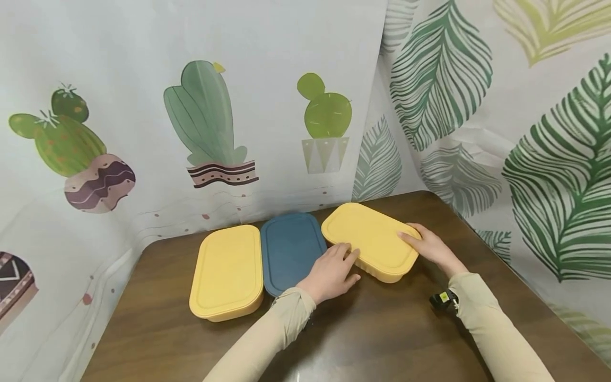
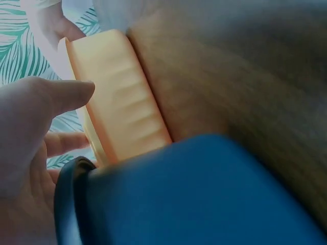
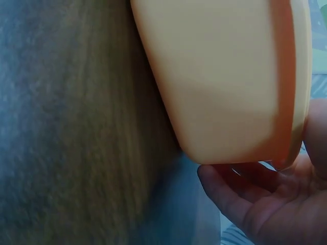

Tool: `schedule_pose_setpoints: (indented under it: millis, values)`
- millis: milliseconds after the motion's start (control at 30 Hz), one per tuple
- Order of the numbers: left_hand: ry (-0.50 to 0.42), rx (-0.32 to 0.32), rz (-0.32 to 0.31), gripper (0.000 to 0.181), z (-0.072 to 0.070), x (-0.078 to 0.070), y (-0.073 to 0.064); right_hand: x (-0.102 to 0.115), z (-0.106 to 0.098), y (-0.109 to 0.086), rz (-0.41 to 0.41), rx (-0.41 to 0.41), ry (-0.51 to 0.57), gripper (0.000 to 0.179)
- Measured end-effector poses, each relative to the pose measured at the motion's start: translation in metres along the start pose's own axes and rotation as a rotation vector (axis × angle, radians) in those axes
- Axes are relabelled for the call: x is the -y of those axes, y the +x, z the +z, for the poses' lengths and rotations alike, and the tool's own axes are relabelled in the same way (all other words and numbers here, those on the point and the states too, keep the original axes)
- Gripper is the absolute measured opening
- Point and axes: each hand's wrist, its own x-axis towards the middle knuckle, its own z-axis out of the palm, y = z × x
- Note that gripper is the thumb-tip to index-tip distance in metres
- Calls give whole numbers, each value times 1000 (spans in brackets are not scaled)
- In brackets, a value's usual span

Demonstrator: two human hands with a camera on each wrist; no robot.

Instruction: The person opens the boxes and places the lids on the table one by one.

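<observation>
Skewed yellow box, 1 of 3 lidded boxes, lies slantwise on the table toward its far right corner.

Nearest: left sleeve passes close to the blue box. Judged risk: a leftward swing of that arm could nudge it out of line. Left yellow box stands toward the table's left edge, untouched.

Next: left hand, fingers loosely extended, tips at the skewed yellow box's near rim, thumb spread apart; no closed grip. Right hand holds the right end, thumb on the lid, fingers curled beneath the rim. Judged risk: firm hold at 1 end only, so a lift could tip the box; upward force on the rim could loosen the lid. Whether the base sits fully flat: cannot tell.

Farther: the blue box's far right corner is just beside the skewed yellow box's far left end. Judged risk: rotation could knock these 2 together. Table's far edge is close behind both; a shove that way could drive them into the cactus-print cloth.
</observation>
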Motion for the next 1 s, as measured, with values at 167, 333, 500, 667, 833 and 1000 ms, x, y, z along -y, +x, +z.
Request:
schedule_pose_setpoints:
  millis: [167, 333, 500, 667, 833, 1000]
  values:
    - [-49, -43, -58, 54, 4, 4, 1, 0, 3, -5, 30, -16, -20, 92]
    - [-62, -71, -142, 53, 0, 16, 5, 6, 7, -15, 25, -52, -111, 93]
    - [-112, -16, -211, 52, -4, 25, 7, 16, 10, -24, 33, -123, -248, 93]
    - [-150, -17, -202, 48, -1, 28, 8, 19, 10, -28, 33, -130, -236, 91]
    - [-157, -17, -193, 49, 7, 28, 4, 16, 13, -28, 23, -108, -223, 89]
    - [-130, -24, -170, 49, 6, 23, 5, 13, 7, -27, -4, -119, -197, 88]
